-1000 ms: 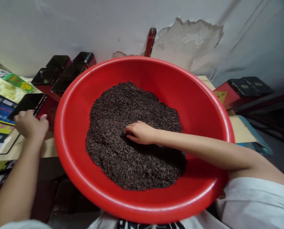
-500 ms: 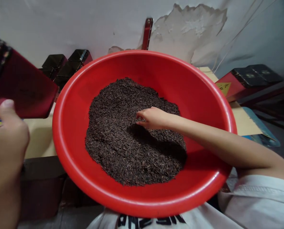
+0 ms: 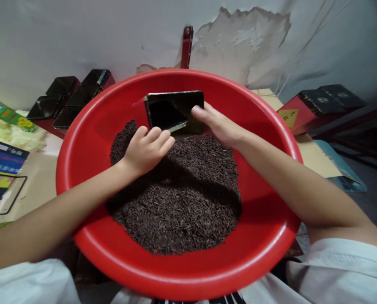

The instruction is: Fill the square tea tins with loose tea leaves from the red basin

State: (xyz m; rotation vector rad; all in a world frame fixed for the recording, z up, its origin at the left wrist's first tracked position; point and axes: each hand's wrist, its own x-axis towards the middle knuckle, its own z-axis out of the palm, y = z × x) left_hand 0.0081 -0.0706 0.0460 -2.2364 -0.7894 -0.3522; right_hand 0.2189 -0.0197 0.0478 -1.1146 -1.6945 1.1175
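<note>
A wide red plastic basin (image 3: 264, 236) in front of me holds a broad heap of dark, loose, twisted dry leaves that look like tea (image 3: 182, 211). Above the heap, a red rectangular tin (image 3: 172, 110) lies tilted on its side, its open mouth and black inside facing me. My left hand (image 3: 148, 147) is closed on the tin's lower left part, fingers curled over the near edge. On the tin's right side, my right hand (image 3: 222, 126) has its thumb at the rim, with its other fingers partly hidden behind. The tin's far end is out of sight.
Several dark-topped red tins (image 3: 63, 86) stand behind the basin at left. More red tins (image 3: 321, 103) with a yellow label are at right, beside cardboard (image 3: 323, 158). A green box (image 3: 12, 118) and a printed sheet (image 3: 3, 169) lie at left. The peeling wall (image 3: 245, 38) is behind.
My left hand has brought the tin from the far left to over the basin, turning its mouth toward me. My right hand has risen from the leaves to the tin's right side.
</note>
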